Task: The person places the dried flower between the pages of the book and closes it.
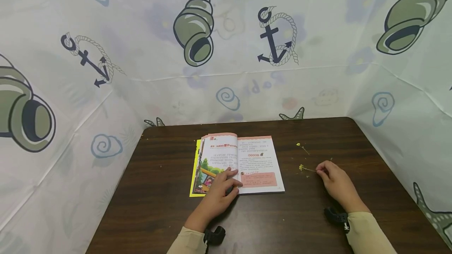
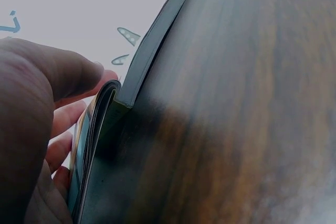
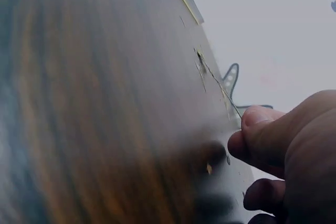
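Observation:
An open book (image 1: 259,164) with printed pages lies on the dark wooden table. My left hand (image 1: 221,192) rests across its lower middle, fingers spread over the left page and the fold. In the left wrist view the thumb of that hand (image 2: 68,72) lies along the book's lower edge (image 2: 100,124). To the right of the book, my right hand (image 1: 335,181) pinches the stem of a small dried yellow flower (image 1: 302,167) between thumb and forefinger. The right wrist view shows the thin stem (image 3: 220,87) running out from the fingertips.
A second yellow flower sprig (image 1: 300,146) lies on the table (image 1: 162,191) just beyond the held one. Tiny crumbs are scattered near both. Patterned white cloth (image 1: 240,50) walls off the back and sides. Each wrist wears a black strap (image 1: 214,236).

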